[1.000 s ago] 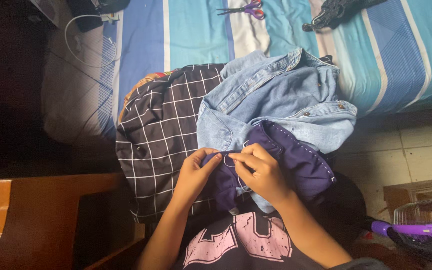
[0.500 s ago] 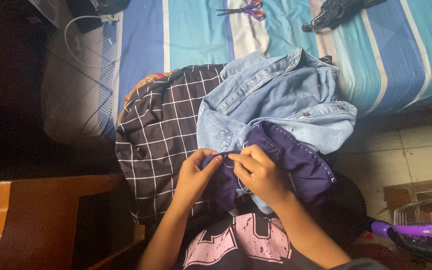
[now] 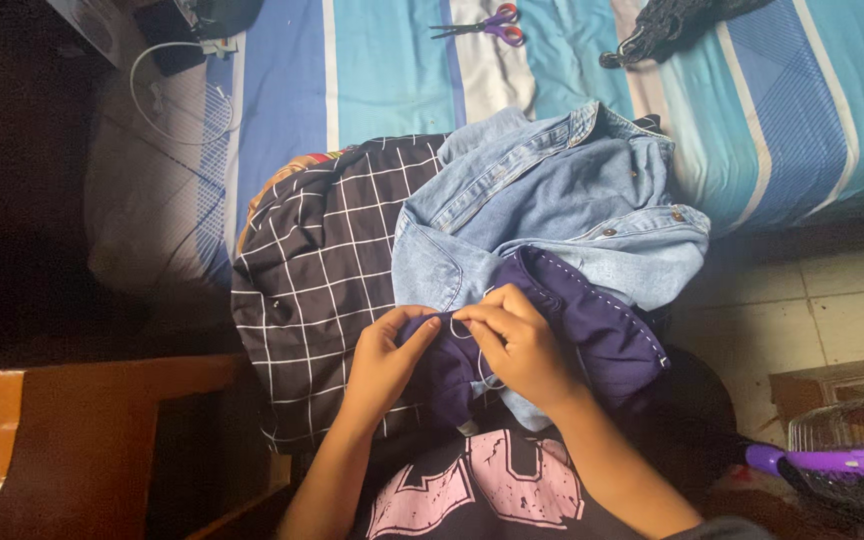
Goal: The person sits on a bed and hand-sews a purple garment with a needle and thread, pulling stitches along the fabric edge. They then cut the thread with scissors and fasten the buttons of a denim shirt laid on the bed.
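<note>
Both hands have barely shifted since half a second ago; the left hand [image 3: 384, 352] has crept a touch closer to the right, and the fingertips now meet over the cloth. That left hand pinches a fold of the dark purple fabric [image 3: 592, 325] between thumb and forefinger. Just beside it, the right hand [image 3: 518, 340] has its fingers curled together, pinching the same fold from the other side; whether it holds a needle I cannot tell. The purple fabric lies under both hands and spreads away past the right hand, its edge marked by a line of pale stitches. Beyond the knuckles sits a light blue denim shirt [image 3: 552, 200], and past the left hand a black checked garment [image 3: 322, 250]. Farther off, on the striped blue bedsheet [image 3: 392, 70], lie purple-handled scissors [image 3: 482, 22]. Well out from the left wrist stands a wooden chair [image 3: 92, 420].
</note>
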